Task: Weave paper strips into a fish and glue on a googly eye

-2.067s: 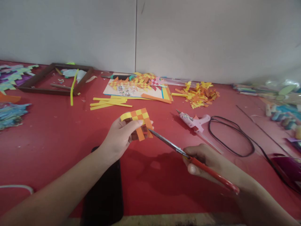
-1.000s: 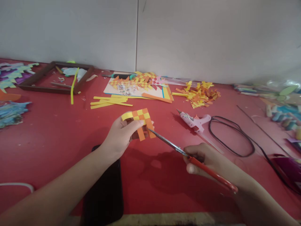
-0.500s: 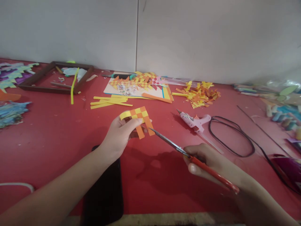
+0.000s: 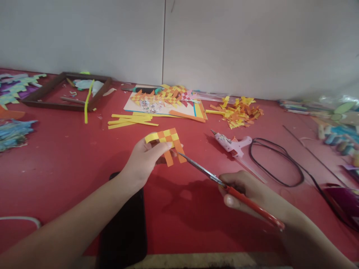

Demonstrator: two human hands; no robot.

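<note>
Between the thumb and fingers of my left hand (image 4: 146, 160) is a small woven paper piece (image 4: 169, 136), a checker of yellow and orange strips. Two orange strip ends hang down from it and a yellow end curls to the left. My right hand (image 4: 245, 190) grips red-handled scissors (image 4: 252, 206). Their blades look closed, and the tip is at the hanging orange strip on the right; whether it touches the paper I cannot tell. A black phone (image 4: 126, 228) lies under my left forearm, partly covered by it.
A pink glue gun (image 4: 231, 145) with a dark cord (image 4: 276, 183) lies right of centre. Farther back are yellow paper strips (image 4: 129, 121), a board (image 4: 129, 104) with woven pieces, and a heap of paper scraps (image 4: 238, 114). A brown frame (image 4: 53, 106) lies at the back left.
My left hand and the woven paper piece have shifted slightly to the right. My right hand and the scissors have stayed nearly still.
</note>
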